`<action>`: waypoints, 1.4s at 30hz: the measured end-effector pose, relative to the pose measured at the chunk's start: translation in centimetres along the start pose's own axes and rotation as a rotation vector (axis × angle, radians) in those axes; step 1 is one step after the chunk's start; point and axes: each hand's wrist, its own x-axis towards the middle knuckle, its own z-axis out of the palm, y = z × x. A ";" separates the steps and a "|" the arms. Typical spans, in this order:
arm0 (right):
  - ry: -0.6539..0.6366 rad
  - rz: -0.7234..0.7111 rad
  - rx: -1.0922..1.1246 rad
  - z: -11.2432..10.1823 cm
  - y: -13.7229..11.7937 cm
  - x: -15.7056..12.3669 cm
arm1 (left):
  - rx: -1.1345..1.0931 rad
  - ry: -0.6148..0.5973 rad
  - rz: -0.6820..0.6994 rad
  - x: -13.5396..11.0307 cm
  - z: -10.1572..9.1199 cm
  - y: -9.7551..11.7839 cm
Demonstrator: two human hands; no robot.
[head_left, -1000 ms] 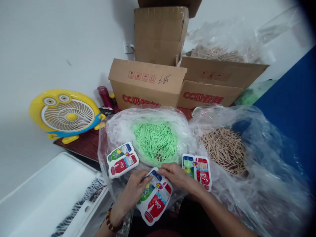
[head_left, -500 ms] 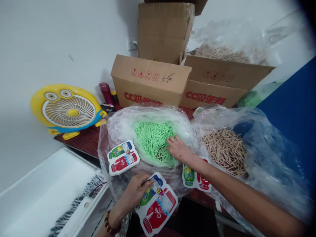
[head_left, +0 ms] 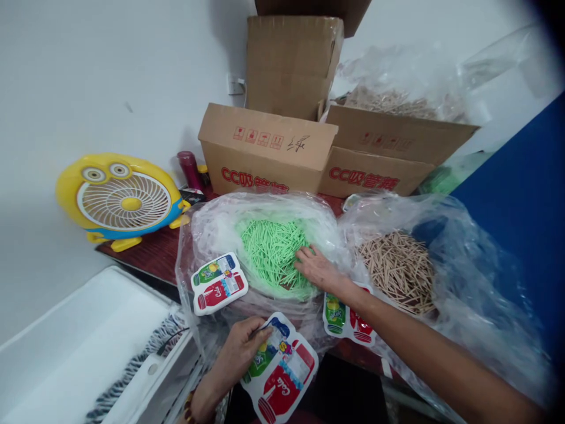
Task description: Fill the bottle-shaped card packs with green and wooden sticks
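Note:
My left hand [head_left: 242, 348] pinches the upper left edge of a jar-shaped pouch [head_left: 290, 377] printed with a red cola jar and a green Sprite jar. My right hand [head_left: 318, 268] reaches over the right rim of a clear plastic bag [head_left: 212, 229], its bent fingers among the thin green candy sticks [head_left: 272, 250] inside. The fingertips are partly hidden there. One similar pouch [head_left: 220, 284] lies on the bag's front left part. Another pouch [head_left: 338, 313] lies beneath my right forearm, which covers part of it.
A second plastic bag with brown sticks [head_left: 397, 271] lies at the right. Cardboard boxes [head_left: 269, 147] stand behind, some printed with red characters. To the left are a yellow fan [head_left: 128, 203], a dark red bottle [head_left: 189, 169] and a white bin [head_left: 57, 347] below the table edge.
My right hand stays at the green sticks, its fingers slightly shifted. My left hand keeps its hold on the pouch. The view has shifted a little.

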 end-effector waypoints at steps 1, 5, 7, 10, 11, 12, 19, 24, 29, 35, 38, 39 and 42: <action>-0.007 0.009 0.022 0.0 0.1 0.1 | -0.005 0.003 -0.012 -0.1 -0.1 -0.1; 0.013 0.089 0.230 0.3 0.4 0.5 | -0.044 0.010 -0.067 -0.5 -0.3 -0.5; 0.074 0.176 0.459 0.6 0.3 0.9 | -0.058 0.020 -0.091 -0.6 -0.3 -0.7; 0.139 0.293 0.709 1.0 -0.2 1.5 | -0.073 0.028 -0.097 -0.6 -0.1 -0.7; 0.148 0.321 0.742 1.1 -0.5 1.7 | -0.079 0.026 -0.095 -0.6 0.0 -0.6; 0.154 0.345 0.755 1.1 -0.8 1.9 | -0.083 0.023 -0.091 -0.5 0.1 -0.5; 0.498 0.718 1.399 1.5 -2.5 3.4 | -0.093 0.024 -0.081 -0.4 0.1 0.3; 0.543 0.750 1.515 2.9 -4.3 3.8 | -0.108 0.027 -0.110 -0.1 0.5 0.6; 0.454 0.649 1.579 3.7 -6.5 2.7 | -0.116 0.002 -0.104 0.1 1.0 0.2; 0.451 0.636 1.656 3.1 -6.2 2.6 | -0.140 0.003 -0.096 -0.1 1.1 -0.2; 0.411 0.651 1.719 3.2 -6.0 2.5 | -0.175 0.008 -0.092 -0.1 1.1 0.0; 0.412 0.666 1.731 3.2 -5.8 2.4 | -0.184 0.010 -0.088 -0.2 1.1 0.0; 0.455 0.723 1.759 2.4 -5.1 2.3 | -0.205 0.021 -0.089 -0.2 0.9 0.0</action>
